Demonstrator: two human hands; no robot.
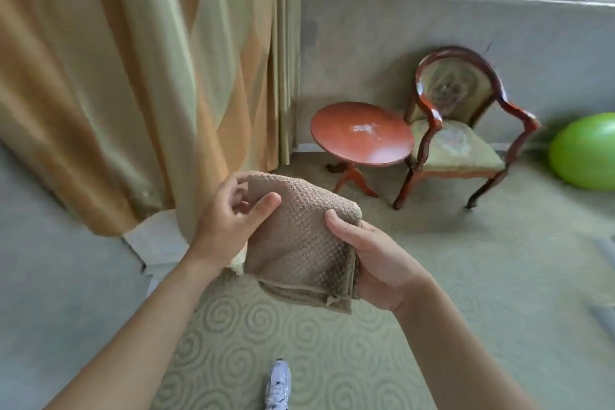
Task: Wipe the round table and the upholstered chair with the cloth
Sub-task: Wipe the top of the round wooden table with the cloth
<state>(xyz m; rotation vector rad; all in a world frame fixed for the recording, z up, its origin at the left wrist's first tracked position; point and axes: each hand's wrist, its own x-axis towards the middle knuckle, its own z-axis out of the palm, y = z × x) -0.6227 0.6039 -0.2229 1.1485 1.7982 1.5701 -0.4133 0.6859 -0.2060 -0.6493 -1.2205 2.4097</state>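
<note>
A folded brown waffle-weave cloth (299, 240) is held up in front of me by both hands. My left hand (229, 220) pinches its upper left edge between thumb and fingers. My right hand (369, 260) grips its right side, thumb on top. Beyond the cloth, on the carpet, stands the small round red-brown table (361, 134) on a pedestal foot, its top glossy with a pale smear. Right beside it is the upholstered chair (457, 140) with a dark wooden frame, oval back and floral seat. Both hands are well short of the table and chair.
Heavy tan and orange curtains (139, 76) hang at the left, down to the floor. A window and grey wall run behind the furniture. A green exercise ball (585, 151) lies at the right. Swirl-patterned carpet (466, 276) covers the floor; my white shoe (279, 383) shows below.
</note>
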